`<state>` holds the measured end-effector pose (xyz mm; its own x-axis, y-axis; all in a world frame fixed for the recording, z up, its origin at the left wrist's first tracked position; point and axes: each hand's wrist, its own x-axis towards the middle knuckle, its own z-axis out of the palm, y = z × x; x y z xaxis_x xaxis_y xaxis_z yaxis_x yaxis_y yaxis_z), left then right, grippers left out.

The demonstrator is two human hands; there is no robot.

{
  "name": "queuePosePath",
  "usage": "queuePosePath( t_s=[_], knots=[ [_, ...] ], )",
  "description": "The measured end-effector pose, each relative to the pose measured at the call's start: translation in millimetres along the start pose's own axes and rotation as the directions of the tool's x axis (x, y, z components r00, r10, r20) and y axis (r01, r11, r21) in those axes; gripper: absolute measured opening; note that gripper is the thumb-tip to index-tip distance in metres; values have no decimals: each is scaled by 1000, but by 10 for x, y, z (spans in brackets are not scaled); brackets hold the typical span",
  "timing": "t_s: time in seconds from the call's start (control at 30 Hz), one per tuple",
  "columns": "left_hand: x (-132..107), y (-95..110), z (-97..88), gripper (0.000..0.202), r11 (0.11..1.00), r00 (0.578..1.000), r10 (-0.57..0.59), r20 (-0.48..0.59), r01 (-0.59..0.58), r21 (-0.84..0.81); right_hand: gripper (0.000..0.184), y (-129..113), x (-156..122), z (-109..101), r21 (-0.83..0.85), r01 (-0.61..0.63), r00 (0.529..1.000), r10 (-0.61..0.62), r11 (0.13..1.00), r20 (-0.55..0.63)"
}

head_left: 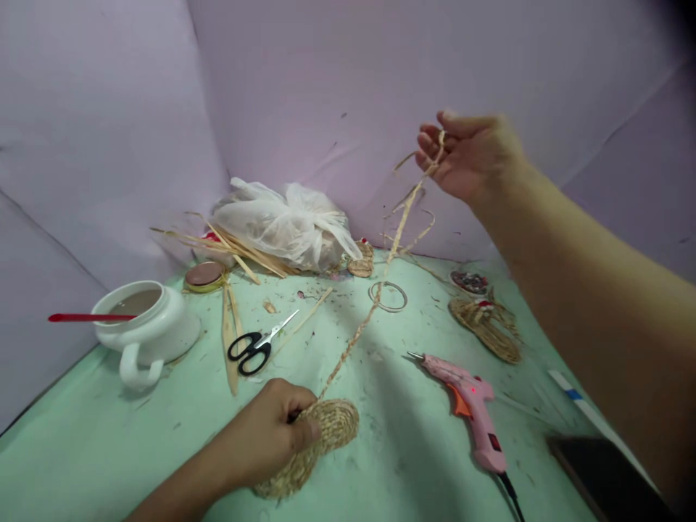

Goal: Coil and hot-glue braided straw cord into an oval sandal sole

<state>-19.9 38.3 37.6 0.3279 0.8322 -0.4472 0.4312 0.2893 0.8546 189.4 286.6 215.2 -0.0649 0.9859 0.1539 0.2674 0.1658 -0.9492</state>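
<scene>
My left hand [277, 431] is closed on a woven straw sole [337, 424], shaped like a small slipper, low over the table. From the sole a thin braided straw cord [356, 335] runs up and to the right in a taut line. Its far end passes through my right hand [462, 152], raised high near the wall with fingers curled round the cord. Loose straw ends [418, 235] dangle below that hand. A pink glue gun [470, 406] with a small red light lies right of the sole. Black-handled scissors [261, 348] rest to the left, blades apart.
A white pot [174, 326] with brown liquid and a red stick [90, 317] stands left. Behind are straw strips [244, 250] and a white plastic bag [288, 225]. A metal ring [401, 304], a finished straw slipper [483, 330] and a dark flat object [603, 475] lie rightward.
</scene>
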Motion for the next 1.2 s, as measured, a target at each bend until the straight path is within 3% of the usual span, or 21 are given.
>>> queuePosePath(
  t_s=[0.13,0.2,0.33,0.43,0.5,0.57,0.63,0.7,0.83,0.93,1.07,1.2],
  knots=[
    [29,-6,86,18,995,997,-28,68,34,-95,16,506,-133,55,-354,-105,989,134,929,58],
    [44,-6,127,19,986,995,-27,100,43,-159,18,730,-339,74,-515,-146,981,191,845,36],
    [53,10,175,24,961,990,-32,139,69,-269,34,899,-1113,-7,-675,-86,984,167,733,56],
    [44,27,197,27,950,989,-33,142,75,-302,30,944,-1827,-207,-634,-77,963,221,769,152],
    [37,30,214,29,946,989,-49,141,91,-310,34,1021,-2195,-389,-650,-188,961,275,737,34],
    [31,17,233,32,940,988,-61,142,105,-324,31,1124,-2412,-575,-707,-359,928,311,609,-203],
    [34,-7,249,34,923,990,-53,128,98,-373,29,1212,-2490,-742,-728,-441,892,345,524,-292],
    [47,-30,258,34,871,996,-64,67,88,-483,28,1262,-2480,-868,-744,-452,883,365,491,-295],
    [59,-23,249,27,769,990,-116,-77,40,-638,35,1311,-2413,-889,-769,-435,883,390,469,-262],
    [32,3,239,23,748,991,-92,-101,2,-664,36,1396,-2431,-694,-756,-402,881,442,516,-167],
    [29,-24,250,26,800,998,10,-62,-45,-598,13,1560,-2503,-431,-673,-438,870,470,596,-150],
    [57,-70,287,33,841,998,57,-22,-60,-537,18,1635,-2584,-332,-500,-477,861,498,723,-101]
  ],
)
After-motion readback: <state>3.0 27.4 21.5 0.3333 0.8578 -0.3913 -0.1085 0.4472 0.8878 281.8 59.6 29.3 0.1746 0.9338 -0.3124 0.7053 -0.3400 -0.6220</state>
